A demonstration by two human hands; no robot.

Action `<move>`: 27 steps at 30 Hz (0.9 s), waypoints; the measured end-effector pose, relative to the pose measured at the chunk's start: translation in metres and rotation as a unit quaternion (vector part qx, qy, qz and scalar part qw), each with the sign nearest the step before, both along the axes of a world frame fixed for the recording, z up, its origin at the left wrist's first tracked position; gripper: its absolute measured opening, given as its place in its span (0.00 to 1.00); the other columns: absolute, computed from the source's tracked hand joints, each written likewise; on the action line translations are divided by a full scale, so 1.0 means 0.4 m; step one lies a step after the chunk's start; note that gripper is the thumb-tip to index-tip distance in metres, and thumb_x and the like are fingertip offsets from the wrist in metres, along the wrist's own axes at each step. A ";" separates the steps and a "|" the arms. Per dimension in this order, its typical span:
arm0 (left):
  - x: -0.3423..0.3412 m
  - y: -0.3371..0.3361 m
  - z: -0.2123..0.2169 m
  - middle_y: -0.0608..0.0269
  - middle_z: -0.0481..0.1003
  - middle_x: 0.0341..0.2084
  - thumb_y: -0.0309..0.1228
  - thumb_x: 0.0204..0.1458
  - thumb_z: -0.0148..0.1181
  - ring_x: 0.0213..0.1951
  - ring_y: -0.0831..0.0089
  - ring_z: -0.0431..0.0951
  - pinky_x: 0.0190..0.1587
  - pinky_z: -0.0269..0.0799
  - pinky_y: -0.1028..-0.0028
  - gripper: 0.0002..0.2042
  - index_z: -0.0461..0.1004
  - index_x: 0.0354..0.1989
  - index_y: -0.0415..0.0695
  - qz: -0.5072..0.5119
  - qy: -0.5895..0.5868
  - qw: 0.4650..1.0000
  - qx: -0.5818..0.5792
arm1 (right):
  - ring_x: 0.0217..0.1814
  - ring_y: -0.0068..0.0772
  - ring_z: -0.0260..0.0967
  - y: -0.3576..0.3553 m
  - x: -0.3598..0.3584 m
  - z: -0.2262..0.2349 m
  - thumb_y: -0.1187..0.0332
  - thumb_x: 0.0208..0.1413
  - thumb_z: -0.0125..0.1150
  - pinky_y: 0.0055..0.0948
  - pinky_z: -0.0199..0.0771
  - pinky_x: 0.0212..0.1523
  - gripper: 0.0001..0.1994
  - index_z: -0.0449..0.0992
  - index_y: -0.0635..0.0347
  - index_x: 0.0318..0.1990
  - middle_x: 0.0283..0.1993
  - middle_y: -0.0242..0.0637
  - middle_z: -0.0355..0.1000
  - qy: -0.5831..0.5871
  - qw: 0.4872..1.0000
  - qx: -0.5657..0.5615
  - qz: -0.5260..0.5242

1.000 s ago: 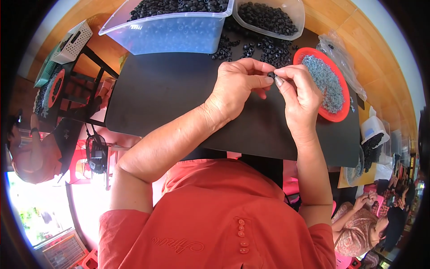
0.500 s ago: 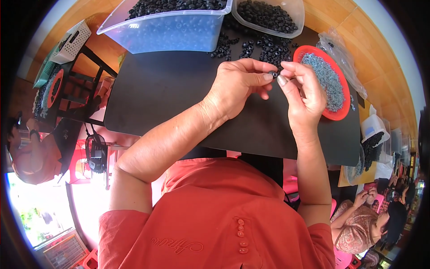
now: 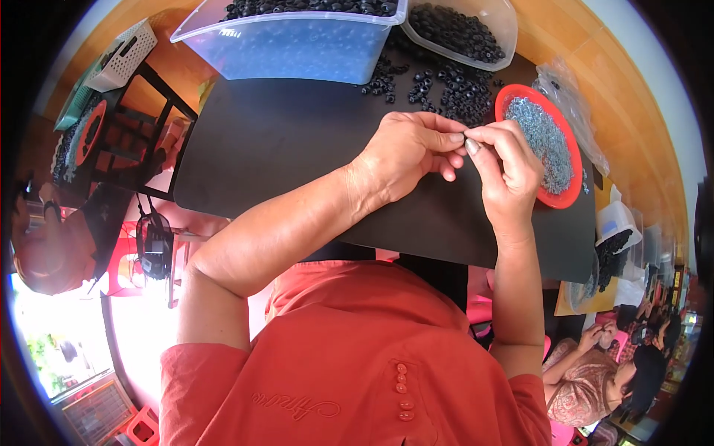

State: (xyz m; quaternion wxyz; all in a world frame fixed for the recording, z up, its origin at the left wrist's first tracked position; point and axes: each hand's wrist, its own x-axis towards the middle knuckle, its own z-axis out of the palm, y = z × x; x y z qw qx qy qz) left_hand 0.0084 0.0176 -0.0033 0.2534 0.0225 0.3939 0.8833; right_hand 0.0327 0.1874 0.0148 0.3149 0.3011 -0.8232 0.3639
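Above the black table, my left hand is closed, its thumb and forefinger pinching a small black round part, mostly covered by the fingertips. My right hand meets it there, thumb and forefinger pressed together against the same spot. Whatever the right fingers grip is too small to make out. Just right of that hand stands a red plate heaped with small silvery-blue metal pieces. Loose black parts like the held one lie beyond my hands.
At the table's far side stand a large translucent bin and a smaller clear tub, both full of black parts. A plastic bag lies beyond the plate. People sit at right and left; a white basket is far left.
Both fingertips have come together over the black part, which showed plainly before and is now mostly covered. The whole view has shifted slightly.
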 end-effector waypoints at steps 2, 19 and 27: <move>-0.001 0.001 -0.010 0.52 0.76 0.27 0.19 0.56 0.57 0.26 0.67 0.77 0.27 0.76 0.70 0.04 0.74 0.37 0.29 0.005 -0.011 1.000 0.012 | 0.33 0.24 0.68 -0.005 0.006 0.003 0.84 0.51 0.61 0.22 0.68 0.32 0.05 0.76 0.68 0.35 0.34 0.38 0.72 -0.013 0.999 -0.019 -0.034; 0.065 0.005 0.017 0.56 0.76 0.26 0.23 0.46 0.66 0.26 0.72 0.77 0.25 0.75 0.74 0.10 0.78 0.35 0.30 -0.402 0.104 0.905 -0.095 | 0.34 0.25 0.70 0.118 0.081 0.030 0.80 0.50 0.63 0.23 0.68 0.37 0.07 0.76 0.65 0.37 0.32 0.34 0.70 -0.125 0.965 0.089 -0.211; 0.034 0.007 0.004 0.55 0.77 0.26 0.22 0.48 0.67 0.27 0.71 0.79 0.26 0.75 0.74 0.10 0.76 0.37 0.29 -0.271 0.018 0.960 -0.061 | 0.30 0.33 0.70 0.126 0.054 0.020 0.80 0.49 0.63 0.28 0.69 0.33 0.06 0.76 0.64 0.36 0.31 0.39 0.70 -0.090 0.966 0.135 -0.201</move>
